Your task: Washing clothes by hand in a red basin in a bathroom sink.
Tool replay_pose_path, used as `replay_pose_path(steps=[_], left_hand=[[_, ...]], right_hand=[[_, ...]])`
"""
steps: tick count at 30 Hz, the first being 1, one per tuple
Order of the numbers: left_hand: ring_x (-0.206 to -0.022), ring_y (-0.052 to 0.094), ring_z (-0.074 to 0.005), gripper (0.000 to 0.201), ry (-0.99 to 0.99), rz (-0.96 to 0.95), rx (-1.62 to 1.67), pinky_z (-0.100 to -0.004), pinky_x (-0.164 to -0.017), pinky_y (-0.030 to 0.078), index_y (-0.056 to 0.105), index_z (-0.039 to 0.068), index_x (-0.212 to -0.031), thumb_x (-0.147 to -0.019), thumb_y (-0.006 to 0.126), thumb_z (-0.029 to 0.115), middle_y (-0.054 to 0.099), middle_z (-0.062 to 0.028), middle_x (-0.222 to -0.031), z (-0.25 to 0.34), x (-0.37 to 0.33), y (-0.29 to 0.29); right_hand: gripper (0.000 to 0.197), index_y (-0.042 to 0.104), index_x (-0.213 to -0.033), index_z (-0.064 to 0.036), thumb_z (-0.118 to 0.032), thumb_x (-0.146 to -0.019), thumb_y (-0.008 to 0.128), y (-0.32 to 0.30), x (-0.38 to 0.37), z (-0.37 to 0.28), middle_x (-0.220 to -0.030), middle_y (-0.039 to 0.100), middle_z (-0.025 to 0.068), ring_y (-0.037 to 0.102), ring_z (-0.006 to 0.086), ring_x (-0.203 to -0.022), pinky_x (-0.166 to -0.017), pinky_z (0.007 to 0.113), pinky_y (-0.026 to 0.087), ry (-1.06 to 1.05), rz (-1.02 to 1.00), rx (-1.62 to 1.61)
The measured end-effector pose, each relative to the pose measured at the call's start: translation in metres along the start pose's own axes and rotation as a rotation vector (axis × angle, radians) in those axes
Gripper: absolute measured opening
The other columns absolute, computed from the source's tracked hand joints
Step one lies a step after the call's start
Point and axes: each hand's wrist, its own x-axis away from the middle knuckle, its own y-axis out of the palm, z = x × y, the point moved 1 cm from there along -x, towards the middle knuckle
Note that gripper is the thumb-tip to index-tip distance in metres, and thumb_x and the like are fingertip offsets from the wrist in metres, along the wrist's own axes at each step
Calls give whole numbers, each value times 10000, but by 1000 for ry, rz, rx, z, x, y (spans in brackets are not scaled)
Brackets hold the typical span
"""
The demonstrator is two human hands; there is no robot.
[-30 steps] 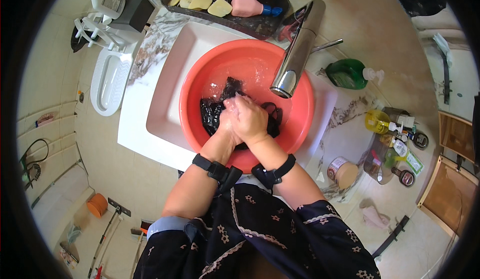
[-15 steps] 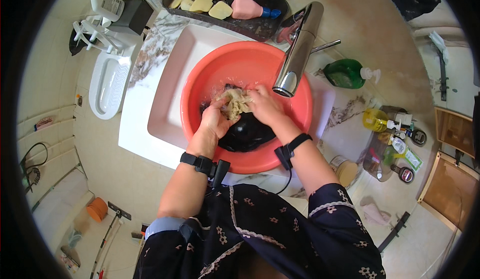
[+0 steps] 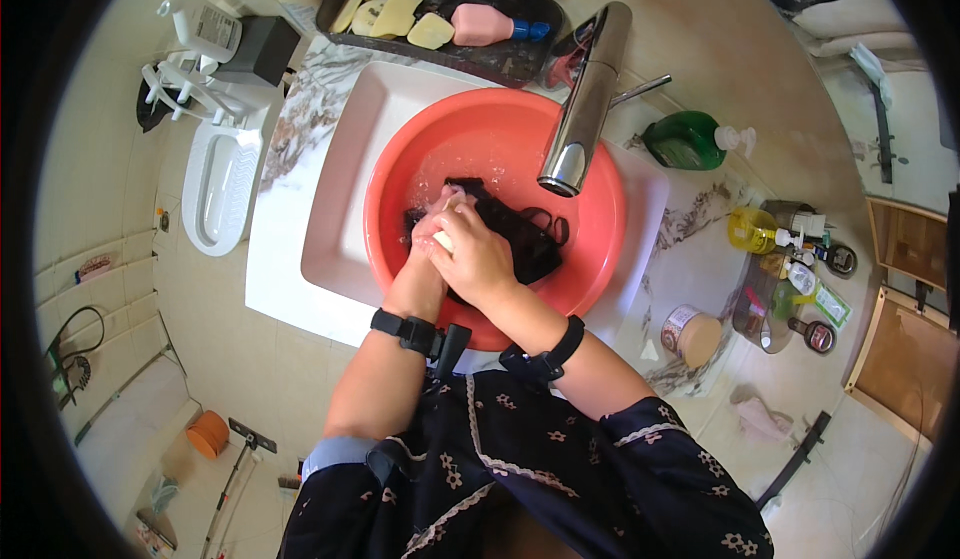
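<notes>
Inside a coral-red basin [image 3: 392, 149] lies a wet black garment [image 3: 530, 237] with thin straps, partly covered by my hands. My left hand [image 3: 428, 231] and my right hand [image 3: 474, 249] are clasped together over the garment's left part. Between them they squeeze a pale beige cloth [image 3: 443, 242]; only small bits of it show past my fingers. My right hand lies over the left one and hides most of its fingers. Small bubbles float on the water beyond my hands.
The basin sits in a white sink [image 3: 335, 199] under a chrome tap [image 3: 585, 99]. Behind is a black tray [image 3: 420, 54] with soap pieces and a pink bottle [image 3: 482, 25]. At right stand a green pump bottle [image 3: 685, 141], a jar [image 3: 692, 336] and several toiletries.
My right hand has moved left onto my left hand. The beige cloth, spread between both hands before, is now bunched inside them. More of the black garment shows, spread to the right.
</notes>
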Motion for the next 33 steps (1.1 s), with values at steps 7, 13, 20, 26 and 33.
replay_pose_path(steps=[7,13,20,26,33], left_hand=[[-699,585,-189,377,-670,131,287,-312,-600,492,564,115,-957,-953,343,421,605,-52,-832,58,11,50],[-1127,467,-259,436,-504,187,419,-427,-939,381,398,88,-1299,-936,422,328,440,-119,-1272,81,1,50],[-1177,412,-279,524,-636,259,418,-496,-966,343,320,153,-1367,-915,407,404,319,-126,-1383,86,10,28],[-1067,517,-296,481,-542,158,813,-451,-920,413,430,78,-1246,-927,403,437,490,-145,-1225,68,-2,16],[-765,570,-217,342,-376,-88,782,-330,-650,482,555,48,-854,-940,452,362,582,-76,-737,18,-3,1]], right_hand=[[316,542,-790,-119,-418,-876,483,-17,-29,57,-813,615,181,593,382,-682,-581,477,454,203,-8,310],[350,531,-1099,-95,-357,-867,537,-38,-48,118,-902,593,177,586,350,-857,-753,439,465,236,346,222],[373,511,-1176,-133,-171,-811,580,-46,-48,93,-1001,587,174,571,336,-962,-827,400,466,601,-175,43],[265,506,-1039,-92,-228,-822,575,19,-24,62,-971,609,178,608,348,-873,-706,448,475,188,-31,-184],[226,556,-957,-98,-259,-811,615,4,4,-5,-946,607,142,613,347,-767,-618,423,498,-6,5,-66]])
